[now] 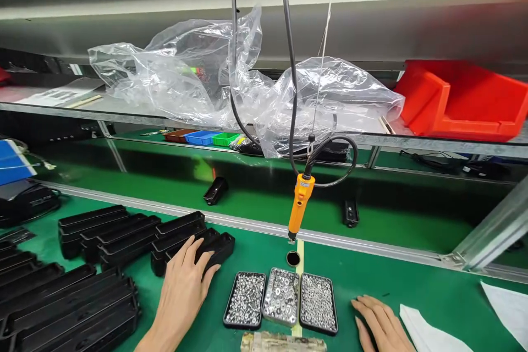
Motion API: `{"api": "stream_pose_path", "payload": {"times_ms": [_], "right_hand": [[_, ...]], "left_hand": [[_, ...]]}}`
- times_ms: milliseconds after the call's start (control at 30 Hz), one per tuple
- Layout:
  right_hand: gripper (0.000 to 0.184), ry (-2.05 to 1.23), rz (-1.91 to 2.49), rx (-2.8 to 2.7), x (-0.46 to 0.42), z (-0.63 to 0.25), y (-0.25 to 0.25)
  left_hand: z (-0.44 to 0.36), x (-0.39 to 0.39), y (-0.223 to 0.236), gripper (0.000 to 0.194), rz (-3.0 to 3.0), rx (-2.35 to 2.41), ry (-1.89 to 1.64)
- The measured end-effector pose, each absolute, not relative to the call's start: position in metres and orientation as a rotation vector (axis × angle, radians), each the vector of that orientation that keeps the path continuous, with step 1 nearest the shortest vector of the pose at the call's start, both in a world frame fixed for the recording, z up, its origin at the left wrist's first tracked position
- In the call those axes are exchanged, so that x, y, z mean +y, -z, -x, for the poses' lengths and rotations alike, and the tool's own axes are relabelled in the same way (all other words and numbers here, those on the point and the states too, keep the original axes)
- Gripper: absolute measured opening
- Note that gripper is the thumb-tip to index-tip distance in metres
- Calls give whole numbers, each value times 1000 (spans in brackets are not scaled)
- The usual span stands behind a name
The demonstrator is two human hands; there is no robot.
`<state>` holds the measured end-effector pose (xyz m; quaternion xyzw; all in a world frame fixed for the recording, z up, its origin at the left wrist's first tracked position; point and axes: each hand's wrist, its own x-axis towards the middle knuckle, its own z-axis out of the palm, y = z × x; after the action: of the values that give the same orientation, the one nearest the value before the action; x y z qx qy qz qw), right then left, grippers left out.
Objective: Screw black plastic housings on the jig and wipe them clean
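My left hand reaches over the near end of a group of long black plastic housings, fingers apart and seemingly touching them. At the lower right, my right hand rests on the green table with its fingers stretched out; a dark patch shows beneath it, too unclear to name. Between the hands stand three small trays of metal hardware: a left tray, a middle tray with washers and a right tray. Above them an orange electric screwdriver hangs from a cord, over a small round black piece.
More black housings fill the left side. A mottled block lies at the front edge, white cloths to the right. On the shelf sit clear plastic bags and a red bin. A metal rail crosses behind.
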<state>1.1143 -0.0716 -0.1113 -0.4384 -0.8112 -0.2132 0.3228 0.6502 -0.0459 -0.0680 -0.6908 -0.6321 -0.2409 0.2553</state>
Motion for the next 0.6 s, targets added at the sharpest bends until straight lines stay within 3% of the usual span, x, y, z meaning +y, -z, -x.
{"api": "stream_pose_path", "payload": {"times_ms": [200, 367, 600], "right_hand": [[20, 78, 1273, -2057, -92, -1094, 84], [17, -37, 1404, -2097, -92, -1058, 55], [20, -199, 1505, -2197, -72, -1019, 48]], "left_hand": [[-659, -44, 64, 27, 1932, -1625, 923], [-674, -53, 59, 21, 1924, -1560, 1148], [-692, -65, 60, 20, 2100, -1364, 1207]]}}
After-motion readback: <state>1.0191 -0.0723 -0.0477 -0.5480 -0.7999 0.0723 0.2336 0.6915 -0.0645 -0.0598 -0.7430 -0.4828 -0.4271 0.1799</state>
